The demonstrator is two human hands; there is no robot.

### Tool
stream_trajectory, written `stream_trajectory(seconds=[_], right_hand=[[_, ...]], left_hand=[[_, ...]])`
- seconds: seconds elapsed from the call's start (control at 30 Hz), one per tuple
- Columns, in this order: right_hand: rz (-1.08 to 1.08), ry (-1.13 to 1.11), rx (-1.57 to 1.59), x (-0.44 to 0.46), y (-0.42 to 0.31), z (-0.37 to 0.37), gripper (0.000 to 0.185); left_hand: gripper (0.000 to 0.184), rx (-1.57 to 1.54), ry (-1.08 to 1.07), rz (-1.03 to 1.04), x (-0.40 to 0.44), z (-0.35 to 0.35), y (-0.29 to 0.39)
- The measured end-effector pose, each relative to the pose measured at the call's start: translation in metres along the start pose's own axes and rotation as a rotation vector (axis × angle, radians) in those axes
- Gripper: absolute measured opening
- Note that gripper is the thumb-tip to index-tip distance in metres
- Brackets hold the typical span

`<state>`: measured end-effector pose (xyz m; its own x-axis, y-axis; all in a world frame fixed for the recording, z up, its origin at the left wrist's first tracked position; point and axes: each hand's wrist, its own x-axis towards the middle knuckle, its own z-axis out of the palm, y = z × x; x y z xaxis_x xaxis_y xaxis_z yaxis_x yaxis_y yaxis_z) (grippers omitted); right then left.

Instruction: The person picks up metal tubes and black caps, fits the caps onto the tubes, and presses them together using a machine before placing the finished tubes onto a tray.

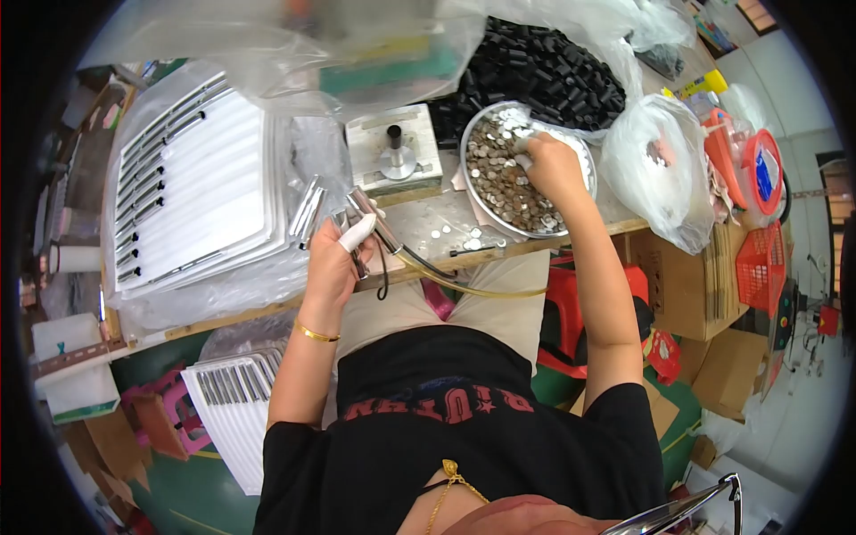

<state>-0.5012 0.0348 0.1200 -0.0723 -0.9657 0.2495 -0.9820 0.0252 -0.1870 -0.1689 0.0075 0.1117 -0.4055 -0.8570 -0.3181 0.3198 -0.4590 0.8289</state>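
Observation:
My left hand [332, 267] is closed around shiny metal tubes [308, 212] at the front of the bench, its thumb wrapped in white. Beside that thumb lies a slim metal cylinder [376, 223], with a yellowish hose [481, 290] running from its lower end. I cannot tell whether the hand grips this cylinder too. My right hand [553, 169] reaches into a round metal bowl [466, 183] of small round discs [508, 183]. Its fingertips are bent together at the discs, and what they hold is hidden.
A block fixture [373, 147] with a black-topped post stands behind my left hand. Black short tubes [544, 76] are heaped behind the bowl. White trays [205, 187] with rods lie left. A plastic bag [655, 169] sits right; loose white discs [474, 234] lie near the edge.

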Motion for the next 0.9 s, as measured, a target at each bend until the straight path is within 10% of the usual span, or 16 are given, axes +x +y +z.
stream_trajectory(seconds=[0.13, 0.23, 0.9], right_hand=[[0.426, -0.099, 0.552, 0.009, -0.041, -0.029, 0.017], [0.290, -0.011, 1.095, 0.027, -0.083, -0.021, 0.019], [-0.019, 0.167, 0.515, 0.057, -0.151, -0.026, 0.019]], left_hand=[[0.016, -0.006, 0.054, -0.007, 0.005, -0.009, -0.005], [0.013, -0.022, 0.042, -0.011, 0.008, -0.002, -0.008], [0.007, -0.247, -0.013, 0.038, 0.001, 0.000, 0.022]])
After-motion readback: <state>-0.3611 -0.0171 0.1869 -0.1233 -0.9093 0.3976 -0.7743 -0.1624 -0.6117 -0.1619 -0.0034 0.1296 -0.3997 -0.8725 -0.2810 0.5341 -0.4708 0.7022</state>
